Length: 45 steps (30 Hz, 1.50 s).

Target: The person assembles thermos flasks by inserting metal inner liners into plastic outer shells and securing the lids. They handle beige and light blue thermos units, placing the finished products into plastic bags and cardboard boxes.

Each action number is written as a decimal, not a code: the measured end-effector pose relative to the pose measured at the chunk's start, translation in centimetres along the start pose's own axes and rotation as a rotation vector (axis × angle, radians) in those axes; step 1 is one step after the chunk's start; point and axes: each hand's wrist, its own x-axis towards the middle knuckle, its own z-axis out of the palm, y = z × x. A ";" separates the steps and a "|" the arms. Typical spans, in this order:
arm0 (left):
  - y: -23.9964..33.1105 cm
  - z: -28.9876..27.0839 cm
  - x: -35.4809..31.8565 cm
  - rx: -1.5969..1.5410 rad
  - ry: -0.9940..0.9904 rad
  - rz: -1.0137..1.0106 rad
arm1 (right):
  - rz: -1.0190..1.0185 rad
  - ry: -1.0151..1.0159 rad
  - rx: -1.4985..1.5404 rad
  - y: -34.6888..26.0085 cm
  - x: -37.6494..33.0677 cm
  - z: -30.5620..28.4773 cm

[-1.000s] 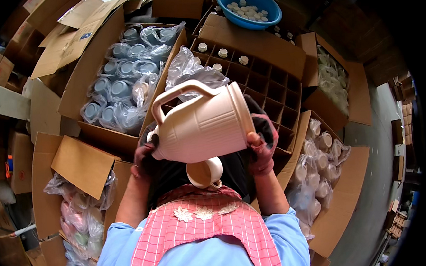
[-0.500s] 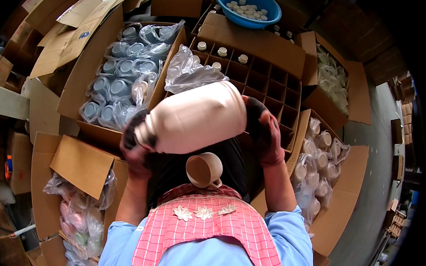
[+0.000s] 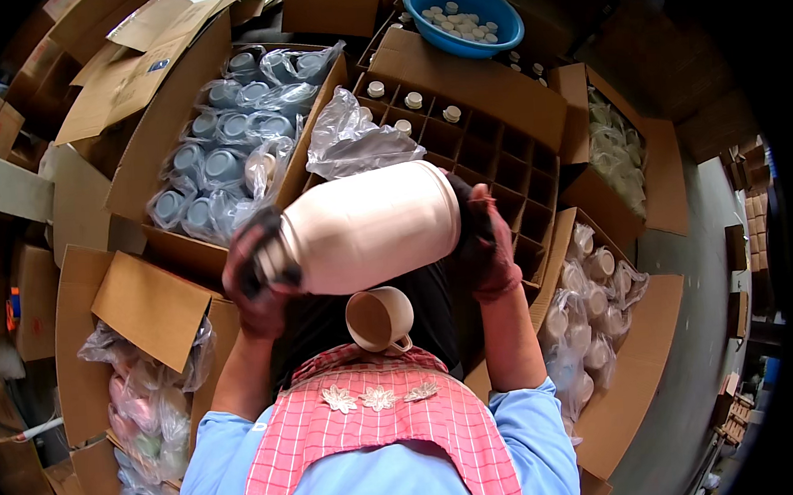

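Observation:
A pale pink thermos flask [image 3: 368,226] lies on its side between my hands, above my lap. My left hand [image 3: 260,269], in a dark red and black glove, is wrapped round its narrow neck. The gloved right hand [image 3: 487,242] presses against the flask's wide base, thumb up, some fingers hidden behind it. Below the flask, a pale pink cup with a handle [image 3: 379,319] rests on my lap at the top edge of the red checked apron [image 3: 369,394], its mouth facing left.
Ahead stands a divided carton [image 3: 490,142] with several white-capped bottles and crumpled plastic. A carton of bagged blue-grey cups [image 3: 223,163] is at left; bagged pale cups [image 3: 591,317] fill one at right. A blue basin [image 3: 464,12] of small white caps sits at the back.
The flask has turned slightly about its length and its base end has dropped a little toward me. My left hand has shifted round the neck; the cup stays put.

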 end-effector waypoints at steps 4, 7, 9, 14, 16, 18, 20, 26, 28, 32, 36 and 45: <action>-5.5 -2.2 -2.4 -0.735 0.169 -0.739 | -0.125 0.052 0.151 -1.5 -1.2 1.8; -6.7 -1.8 -4.1 -0.641 0.197 -0.706 | -0.203 0.035 0.030 -0.1 -3.0 3.5; -1.6 -0.3 -1.3 -0.320 0.092 -0.398 | -0.023 0.115 0.191 0.2 -2.2 3.3; 1.2 0.1 1.4 0.137 -0.156 0.286 | 0.430 0.096 0.458 -1.4 -0.1 0.9; 0.0 0.1 1.1 -0.088 -0.052 -0.034 | 0.439 -0.074 0.535 -3.4 0.4 0.4; -2.1 -1.1 0.1 -0.570 0.112 -0.604 | 0.063 -0.066 0.144 -2.8 -0.2 0.7; -6.7 -1.8 -2.6 -0.655 0.181 -0.737 | -0.313 0.000 -0.156 -1.0 -0.8 1.4; -0.9 0.1 -1.3 -0.310 0.149 -0.356 | -0.136 0.110 -0.114 2.5 -3.5 1.9; -1.7 0.1 -1.2 -0.133 0.175 -0.068 | -0.214 0.120 -0.241 1.7 -3.1 1.7; -1.2 -0.3 0.0 -0.159 0.109 -0.130 | 0.305 0.025 0.206 -3.9 -0.5 1.2; -7.6 -2.1 -3.3 -0.761 0.110 -0.745 | -0.168 -0.117 -0.192 -4.2 0.7 0.5; -8.1 -1.9 -4.7 -0.752 -0.177 -0.815 | -0.611 -0.362 -0.786 -8.7 1.6 -0.2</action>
